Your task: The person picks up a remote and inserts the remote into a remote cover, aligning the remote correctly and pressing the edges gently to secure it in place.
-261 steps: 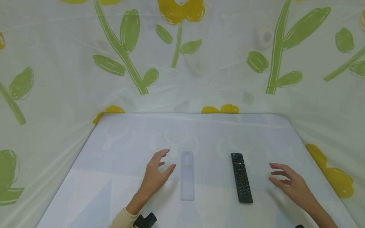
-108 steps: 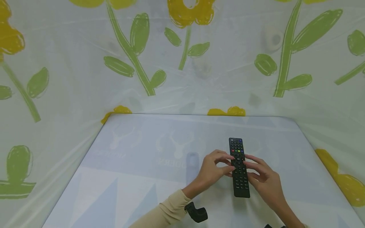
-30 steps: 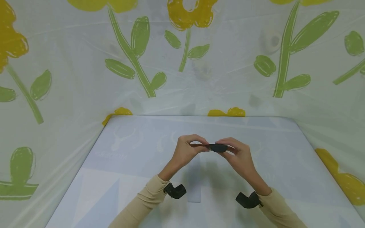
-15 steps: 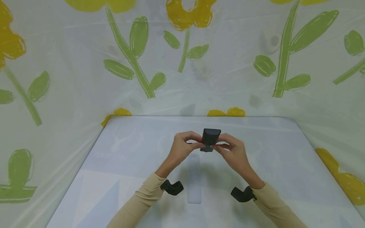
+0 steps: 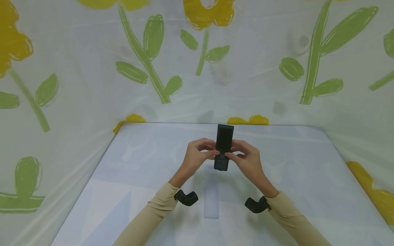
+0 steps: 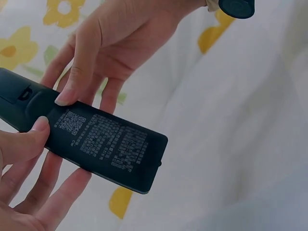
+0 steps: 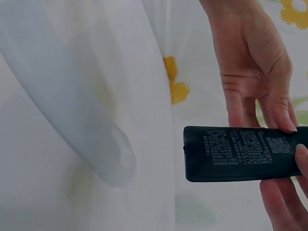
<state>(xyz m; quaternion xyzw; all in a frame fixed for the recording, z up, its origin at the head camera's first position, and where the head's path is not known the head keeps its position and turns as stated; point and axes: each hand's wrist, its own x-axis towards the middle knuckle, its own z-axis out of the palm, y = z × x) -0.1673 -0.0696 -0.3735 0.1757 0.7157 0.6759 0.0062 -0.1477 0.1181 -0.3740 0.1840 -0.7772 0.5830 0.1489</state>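
A black remote control is held up above the table between both hands, its underside turned toward the head camera. My left hand pinches its left edge, and my right hand pinches the right edge, thumbs on the back. Printed text and a QR-type code cover one end of the remote in the left wrist view, with a battery cover toward the other end. The button side is hidden. Below lies a pale translucent sleeve, long and narrow like the remote, touched by neither hand.
The table has a pale surface with faint blue patterns. A white cloth printed with yellow flowers and green leaves hangs behind and along the sides. Black camera mounts sit on both wrists.
The remote was lifted off the table, brought left above the sleeve and raised. Over the last second it has tipped end-up, from end-on to showing its back. Both hands keep their hold.
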